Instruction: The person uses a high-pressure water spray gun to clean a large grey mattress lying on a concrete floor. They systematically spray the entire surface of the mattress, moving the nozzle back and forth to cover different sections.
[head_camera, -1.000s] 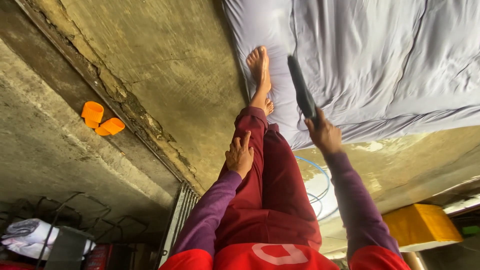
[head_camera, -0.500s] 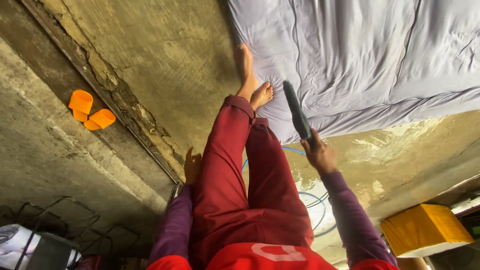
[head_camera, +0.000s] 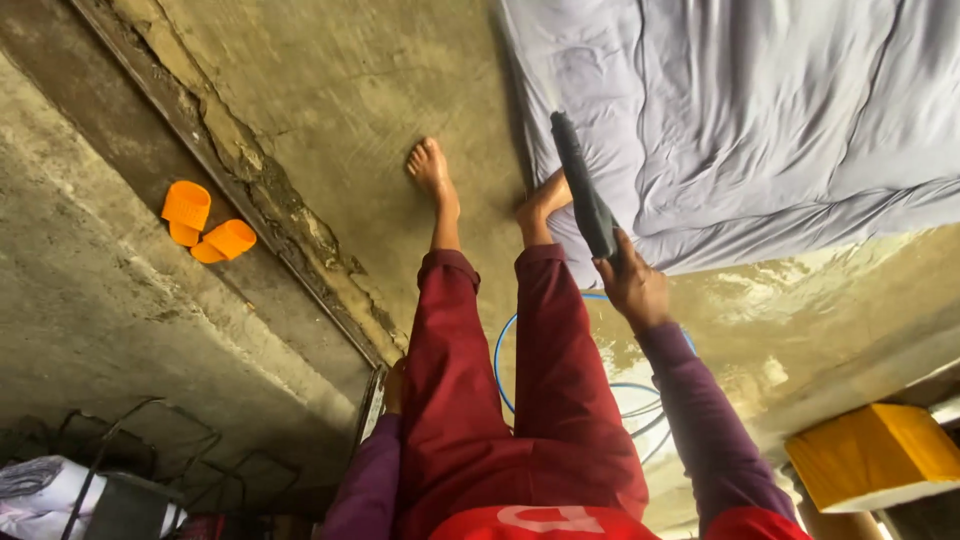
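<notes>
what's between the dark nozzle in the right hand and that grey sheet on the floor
Nothing visible. The right hand grips the dark nozzle, whose tip already overlaps the near edge of the grey sheet in the head view. The right foot stands just left of the nozzle at the sheet's edge, not across its line.

A single head-worn camera looks steeply down past the wearer's red trousers (head_camera: 520, 400) to the wet concrete floor (head_camera: 330, 110), close overhead; grey bedding (head_camera: 780, 120) fills the upper right of the frame.
</notes>
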